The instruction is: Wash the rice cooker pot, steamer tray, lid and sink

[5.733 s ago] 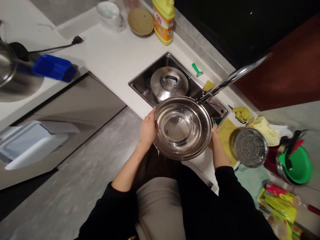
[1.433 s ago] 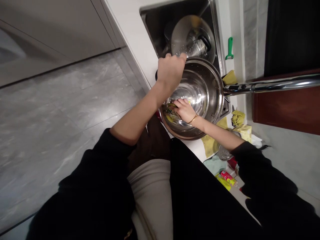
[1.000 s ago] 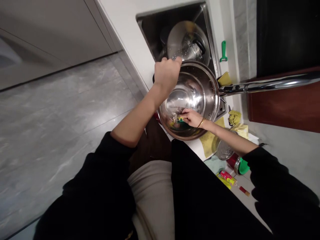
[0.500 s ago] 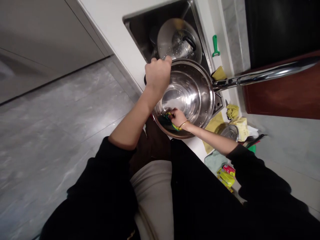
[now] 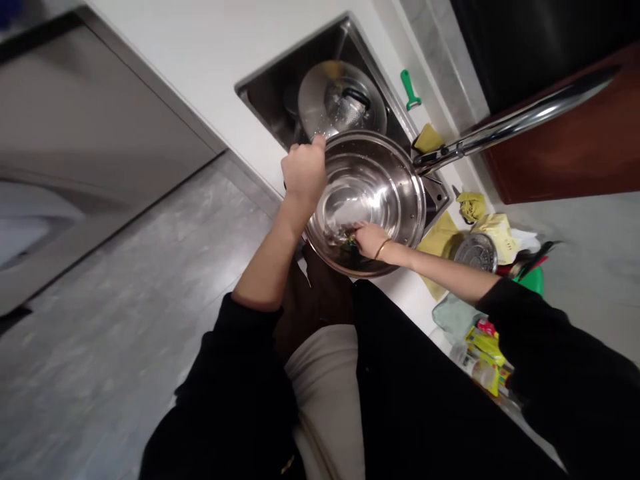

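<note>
A large shiny steel pot (image 5: 395, 167) is tilted over the sink, its open mouth facing me. My left hand (image 5: 304, 172) is closed at the pot's left rim, over a dark handle that is mostly hidden. Inside the pot, my right hand (image 5: 371, 240) presses a green and yellow sponge (image 5: 352, 241) to the lower wall; only a bit of the sponge shows past the blurred fingers. Behind the pot, a pot lid (image 5: 320, 100) with a black handle lies in the sink (image 5: 270, 100).
A chrome faucet (image 5: 515, 123) reaches in from the right. A green peeler (image 5: 410, 90) lies behind the sink. Right of the pot are a yellow cloth (image 5: 443, 243), a round metal strainer (image 5: 476, 252), a pale green cloth (image 5: 456, 315) and yellow packets (image 5: 485, 347).
My right hand has shifted the sponge slightly along the pot's inner wall, and less of the sponge shows. My left hand stays at the rim. The whole view has turned a little.
</note>
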A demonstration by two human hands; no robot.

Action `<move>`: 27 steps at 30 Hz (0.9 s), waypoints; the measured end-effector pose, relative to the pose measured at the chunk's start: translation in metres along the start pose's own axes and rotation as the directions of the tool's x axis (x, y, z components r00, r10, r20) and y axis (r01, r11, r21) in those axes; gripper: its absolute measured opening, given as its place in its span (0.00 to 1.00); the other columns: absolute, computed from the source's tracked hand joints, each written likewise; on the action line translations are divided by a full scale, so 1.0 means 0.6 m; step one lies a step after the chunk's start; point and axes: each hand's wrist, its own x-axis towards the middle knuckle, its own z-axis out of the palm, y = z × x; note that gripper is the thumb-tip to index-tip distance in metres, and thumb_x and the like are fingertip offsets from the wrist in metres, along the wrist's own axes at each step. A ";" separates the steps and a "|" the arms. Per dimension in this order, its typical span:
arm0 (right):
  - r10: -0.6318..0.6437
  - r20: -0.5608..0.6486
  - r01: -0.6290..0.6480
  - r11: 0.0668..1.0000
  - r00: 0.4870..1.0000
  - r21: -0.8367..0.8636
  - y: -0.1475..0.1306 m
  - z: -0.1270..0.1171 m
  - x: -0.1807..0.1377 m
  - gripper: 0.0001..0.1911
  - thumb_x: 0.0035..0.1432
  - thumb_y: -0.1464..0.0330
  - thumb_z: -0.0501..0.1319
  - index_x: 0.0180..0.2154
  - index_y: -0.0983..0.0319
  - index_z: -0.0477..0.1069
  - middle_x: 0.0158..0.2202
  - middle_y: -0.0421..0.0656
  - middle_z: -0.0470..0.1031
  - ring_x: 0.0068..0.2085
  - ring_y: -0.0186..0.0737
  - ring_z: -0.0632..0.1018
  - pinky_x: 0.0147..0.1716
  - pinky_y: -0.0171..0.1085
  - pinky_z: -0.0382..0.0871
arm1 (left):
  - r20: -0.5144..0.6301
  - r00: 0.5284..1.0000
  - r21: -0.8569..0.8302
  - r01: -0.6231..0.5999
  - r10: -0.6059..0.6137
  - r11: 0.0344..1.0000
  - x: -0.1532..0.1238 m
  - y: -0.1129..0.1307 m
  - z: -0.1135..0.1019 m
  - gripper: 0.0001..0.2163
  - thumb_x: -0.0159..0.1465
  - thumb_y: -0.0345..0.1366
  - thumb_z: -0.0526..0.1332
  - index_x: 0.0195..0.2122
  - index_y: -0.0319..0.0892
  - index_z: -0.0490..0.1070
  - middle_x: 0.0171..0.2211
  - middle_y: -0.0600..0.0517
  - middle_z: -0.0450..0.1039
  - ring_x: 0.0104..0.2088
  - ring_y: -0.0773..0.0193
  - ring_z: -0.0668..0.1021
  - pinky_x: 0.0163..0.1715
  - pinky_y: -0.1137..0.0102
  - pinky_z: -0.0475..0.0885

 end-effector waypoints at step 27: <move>0.224 0.012 -0.218 0.932 0.974 0.289 -0.023 -0.008 0.015 0.17 0.55 0.74 0.64 0.46 0.63 0.82 0.45 0.51 0.82 0.43 0.50 0.82 0.41 0.38 0.73 | 0.009 1.000 0.110 -0.012 0.011 0.994 -0.009 -0.001 -0.007 0.18 0.70 0.32 0.49 0.59 0.40 0.65 0.47 0.38 0.78 0.53 0.52 0.77 0.48 0.64 0.72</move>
